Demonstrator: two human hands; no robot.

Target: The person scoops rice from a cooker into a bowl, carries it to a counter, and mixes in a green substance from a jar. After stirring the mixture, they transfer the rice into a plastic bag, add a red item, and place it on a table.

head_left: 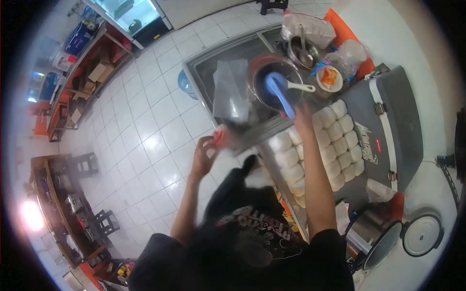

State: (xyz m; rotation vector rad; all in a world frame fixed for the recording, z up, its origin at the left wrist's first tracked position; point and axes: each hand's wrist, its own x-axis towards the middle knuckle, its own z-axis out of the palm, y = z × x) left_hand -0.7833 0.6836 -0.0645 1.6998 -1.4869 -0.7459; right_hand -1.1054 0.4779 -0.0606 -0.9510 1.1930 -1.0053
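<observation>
My left hand (203,154) is out over the near left corner of the counter, fingers closed around a small red object (221,138) that is smeared by motion; I cannot tell its kind. My right hand (303,120) grips the handle end of a blue spoon (278,87). The spoon's wide end lies over a large round pot (251,72). A white handle (302,87) sticks out of the pot beside it. Left of the pot lies a clear plastic bag (228,92). Under my right forearm, several white rounded pieces, like dough balls (335,131), sit in rows.
Behind the pot are a metal bowl with a spoon (303,53) and a white tub (330,77) with an orange packet. A dark grey case (398,126) stands at right, near a steel pot (371,237) and a round lid (421,235). Shelves (73,208) and stools line the left.
</observation>
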